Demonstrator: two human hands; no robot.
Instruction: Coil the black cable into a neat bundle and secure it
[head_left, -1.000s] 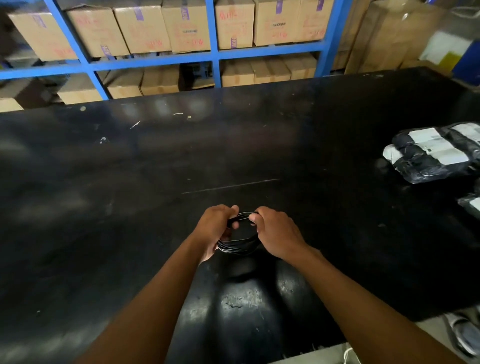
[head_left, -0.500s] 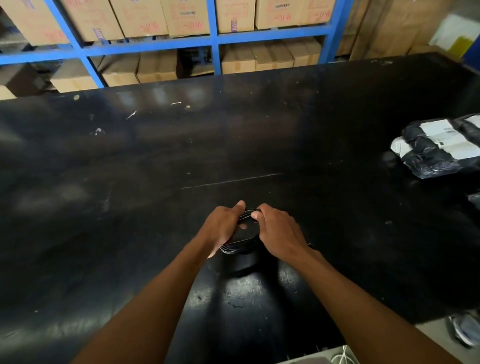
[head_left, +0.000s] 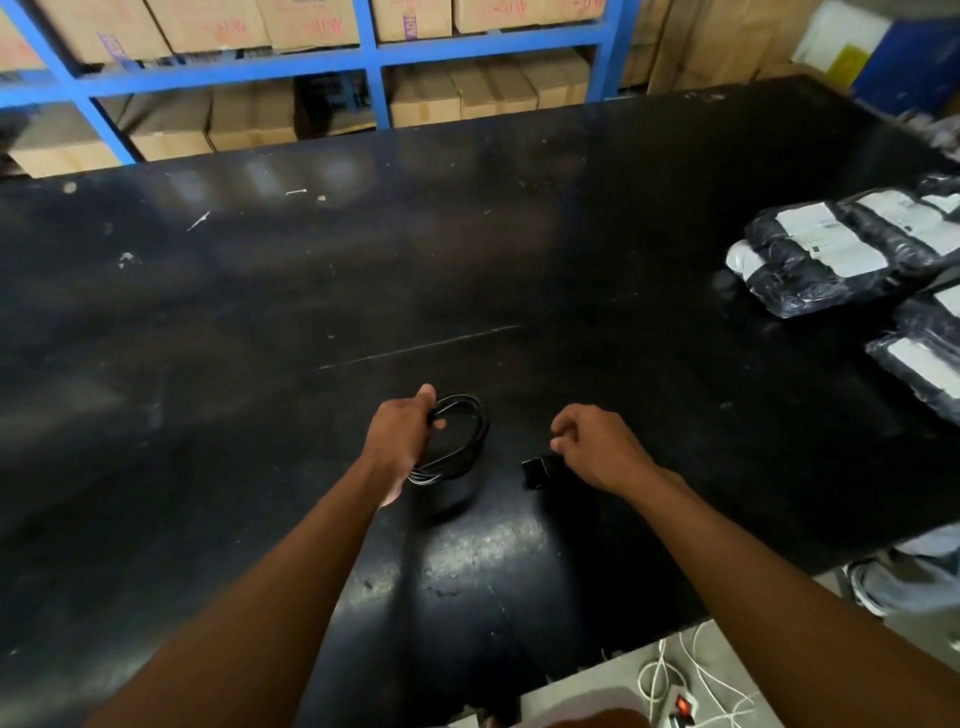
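The left hand (head_left: 400, 441) grips the coiled black cable (head_left: 482, 434) over the counter (head_left: 260, 338). The right hand (head_left: 597, 449) hovers apart, fingers curled; I cannot tell if it pinches anything.

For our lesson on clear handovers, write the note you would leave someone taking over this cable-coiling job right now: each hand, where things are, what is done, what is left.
Left hand: grips the coiled black cable by its left side, over the black table.
Right hand: off the coil, fingers curled; I cannot tell if it pinches anything.
A small black block, perhaps the cable's end piece, lies beside the right hand.
Done: cable wound into loops.
Left: no tie shows on the coil; secure it.
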